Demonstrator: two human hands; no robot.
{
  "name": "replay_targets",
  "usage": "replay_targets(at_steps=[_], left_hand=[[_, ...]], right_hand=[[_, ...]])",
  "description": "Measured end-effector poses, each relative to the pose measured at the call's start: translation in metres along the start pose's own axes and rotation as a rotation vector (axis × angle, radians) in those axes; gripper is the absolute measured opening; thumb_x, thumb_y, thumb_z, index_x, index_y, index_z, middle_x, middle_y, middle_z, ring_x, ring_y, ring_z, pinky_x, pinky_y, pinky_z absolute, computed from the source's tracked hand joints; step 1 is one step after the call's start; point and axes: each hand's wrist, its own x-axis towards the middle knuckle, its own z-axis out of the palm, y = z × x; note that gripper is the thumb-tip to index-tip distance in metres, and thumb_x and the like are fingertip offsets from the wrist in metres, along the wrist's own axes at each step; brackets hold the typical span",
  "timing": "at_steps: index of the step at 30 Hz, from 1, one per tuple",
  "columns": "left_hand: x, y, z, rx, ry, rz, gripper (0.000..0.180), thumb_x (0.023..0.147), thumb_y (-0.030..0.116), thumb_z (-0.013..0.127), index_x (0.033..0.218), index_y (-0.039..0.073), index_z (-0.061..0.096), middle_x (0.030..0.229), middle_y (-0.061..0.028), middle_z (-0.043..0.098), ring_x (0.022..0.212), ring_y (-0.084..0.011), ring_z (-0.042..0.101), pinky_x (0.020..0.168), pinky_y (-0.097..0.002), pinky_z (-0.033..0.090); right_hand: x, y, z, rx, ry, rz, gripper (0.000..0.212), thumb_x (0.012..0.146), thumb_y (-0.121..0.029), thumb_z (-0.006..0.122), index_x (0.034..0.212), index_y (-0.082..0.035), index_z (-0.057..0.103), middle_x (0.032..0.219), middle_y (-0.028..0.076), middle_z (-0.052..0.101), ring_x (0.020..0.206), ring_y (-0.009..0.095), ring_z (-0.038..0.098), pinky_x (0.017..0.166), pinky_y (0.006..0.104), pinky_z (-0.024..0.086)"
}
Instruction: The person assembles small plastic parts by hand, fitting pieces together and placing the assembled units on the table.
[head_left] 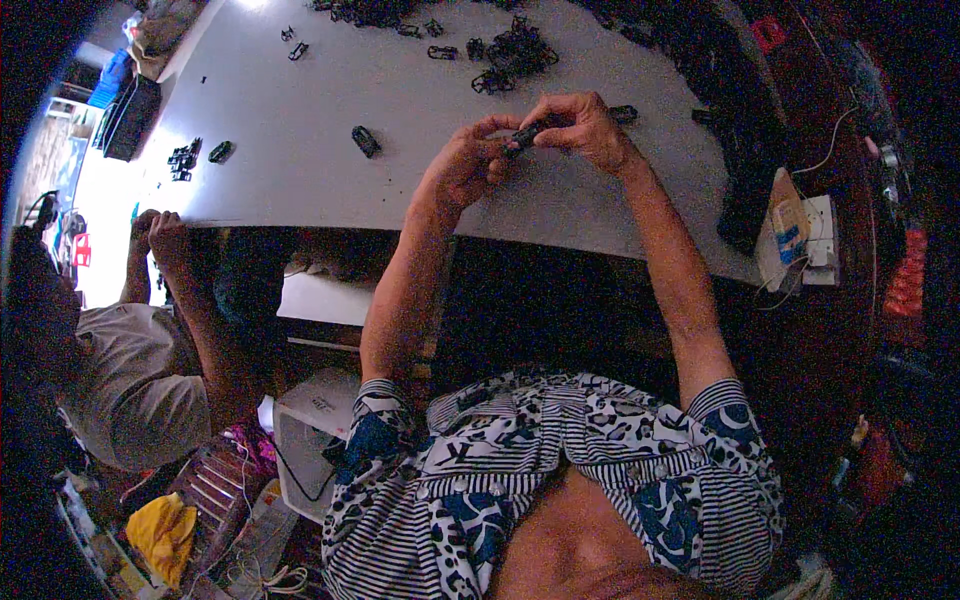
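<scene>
Over the white table (300, 185), both my hands are closed on one small black plastic part (527, 133). My left hand (468, 165) pinches its lower left end, and my right hand (585, 130) grips the upper right end. Fingers cover much of the part, so its exact kind does not show. Close to my right hand lies another black part (623, 114). A separate black oblong part (366, 141) rests on the table to the left of my left hand. Beyond my hands is a pile of black open-frame parts (515, 55).
A large dark heap (735, 150) runs along the table's right side. Near the right corner stand a box with a blue patch (790, 232) and a white cable. At left, a co-worker in a grey shirt (150, 370) has hands at the table edge, near small black parts (184, 160).
</scene>
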Motion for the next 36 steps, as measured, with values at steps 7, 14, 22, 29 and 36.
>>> replay_targets(at_steps=[7, 14, 22, 29, 36], left_hand=[[-0.015, 0.008, 0.006, -0.177, -0.138, 0.028, 0.033, 0.082, -0.006, 0.047, 0.114, 0.000, 0.051, 0.089, -0.0080, 0.056, 0.061, -0.0098, 0.052, 0.049, -0.0198, 0.045], [-0.010, -0.004, 0.001, -0.301, 0.087, 0.016, 0.024, 0.085, -0.003, 0.048, 0.108, -0.001, 0.054, 0.088, -0.0071, 0.056, 0.067, -0.0125, 0.055, 0.061, -0.0232, 0.049], [-0.005, -0.008, 0.031, 0.183, 0.085, 0.131, 0.020, 0.081, 0.004, 0.059, 0.101, 0.002, 0.053, 0.086, -0.0071, 0.059, 0.073, -0.0146, 0.058, 0.067, -0.0262, 0.050], [-0.016, -0.008, 0.032, 0.106, 0.116, 0.190, 0.025, 0.076, -0.001, 0.062, 0.100, 0.000, 0.055, 0.085, -0.0087, 0.062, 0.076, -0.0165, 0.060, 0.068, -0.0272, 0.049], [0.005, -0.027, 0.021, 0.744, 0.171, 0.464, 0.026, 0.070, 0.002, 0.067, 0.096, 0.005, 0.060, 0.085, -0.0112, 0.061, 0.076, -0.0220, 0.060, 0.069, -0.0299, 0.049]], right_hand=[[-0.003, -0.006, -0.031, -0.064, 0.286, 0.165, 0.023, 0.074, -0.009, 0.067, 0.096, -0.004, 0.065, 0.081, 0.003, 0.061, 0.070, 0.011, 0.055, 0.065, 0.0254, 0.046], [-0.024, 0.000, -0.048, -0.740, 0.492, -0.016, 0.028, 0.075, -0.009, 0.065, 0.102, -0.005, 0.062, 0.086, 0.007, 0.059, 0.074, 0.018, 0.058, 0.069, 0.0287, 0.047], [-0.027, -0.017, 0.034, -0.726, 0.284, -0.146, 0.031, 0.075, -0.006, 0.058, 0.106, -0.005, 0.059, 0.094, 0.013, 0.058, 0.086, 0.028, 0.058, 0.075, 0.0349, 0.047], [-0.031, -0.006, 0.005, -0.803, 0.344, -0.274, 0.039, 0.069, -0.003, 0.062, 0.107, -0.007, 0.059, 0.093, 0.014, 0.056, 0.088, 0.032, 0.057, 0.077, 0.0390, 0.047], [-0.055, 0.027, -0.065, -1.090, 0.410, 0.025, 0.033, 0.068, -0.004, 0.066, 0.100, -0.010, 0.064, 0.086, 0.011, 0.053, 0.086, 0.029, 0.055, 0.077, 0.0355, 0.046]])
